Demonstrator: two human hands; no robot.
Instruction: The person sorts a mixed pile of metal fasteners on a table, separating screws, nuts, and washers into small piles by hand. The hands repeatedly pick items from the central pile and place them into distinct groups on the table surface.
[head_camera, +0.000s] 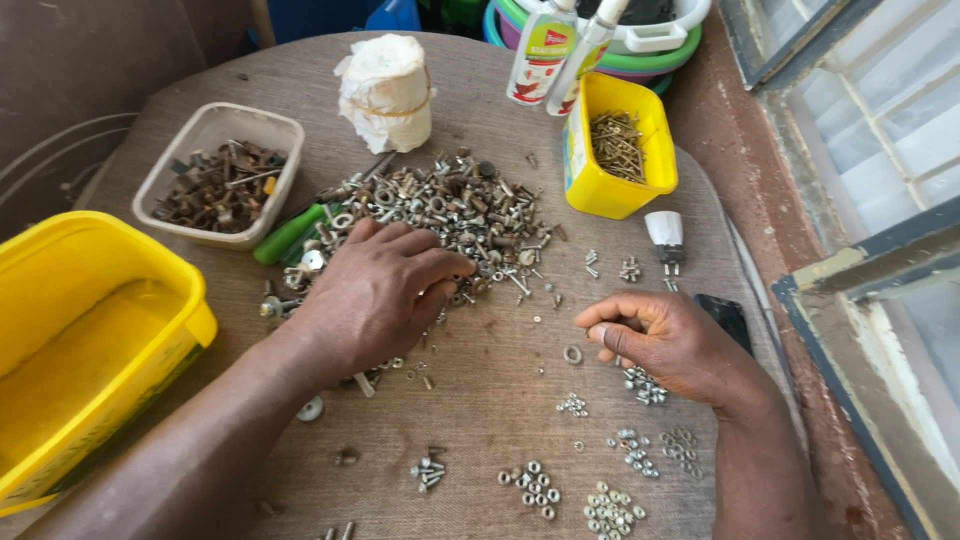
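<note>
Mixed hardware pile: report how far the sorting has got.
Done: several small sorted groups lie near the table edge. In hand: the left hand rests on the mixed pile; the right hand is curled near a lone washer. Left: most of the pile.

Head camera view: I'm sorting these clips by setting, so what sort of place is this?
Probably a home or small workshop bench by a window: a cloth-covered table holds a heap of mixed bolts and nuts, a tub of rusty parts and small sorted piles.
</note>
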